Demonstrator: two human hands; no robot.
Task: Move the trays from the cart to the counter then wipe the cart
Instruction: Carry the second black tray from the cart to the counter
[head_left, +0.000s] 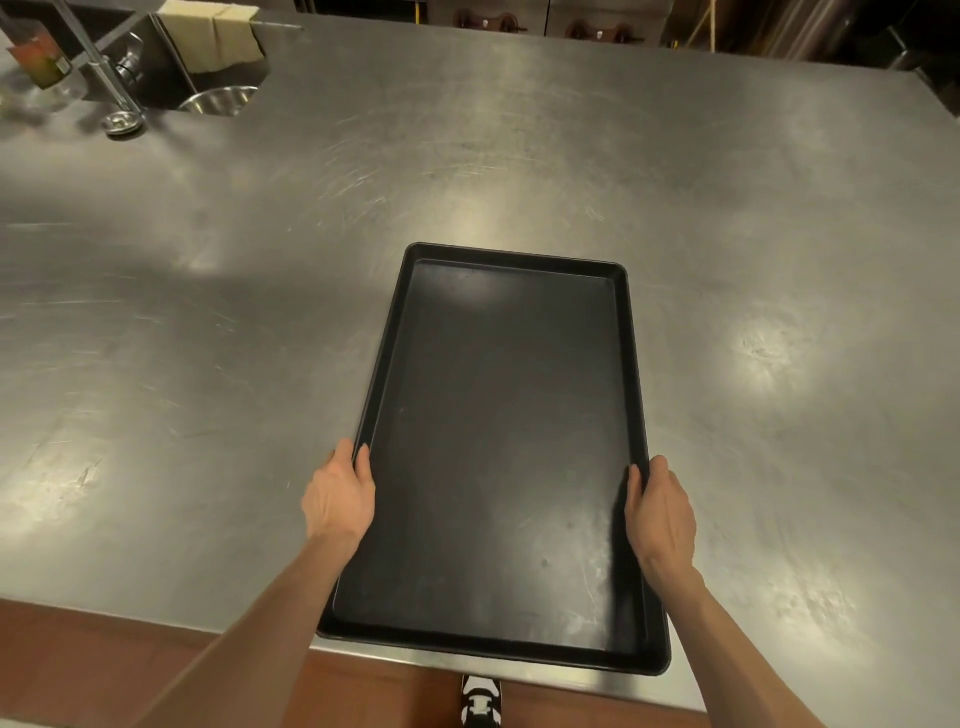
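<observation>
Brushed steel spreads out before me, a wide counter (519, 156) scuffed with swirl marks and dotted with pale reflections of the lights overhead. At its far left corner sits a sink (171, 67) with a faucet (104, 67) angled across it, a metal bowl (218, 100) down in the basin and a tan cloth (218, 31) draped over the basin's back edge. On the counter directly in front of me is a black tray (498, 457), long side running away from me, its near end reaching the counter's front edge or slightly past it. My left hand (340, 496) is closed around the tray's left rim, thumb on top and fingers curled underneath. My right hand (660, 512) grips the right rim the same way. I cannot tell whether the tray rests flat or is slightly lifted. Below the counter edge I see reddish floor (78, 660) and my black-and-white shoe (480, 701).
</observation>
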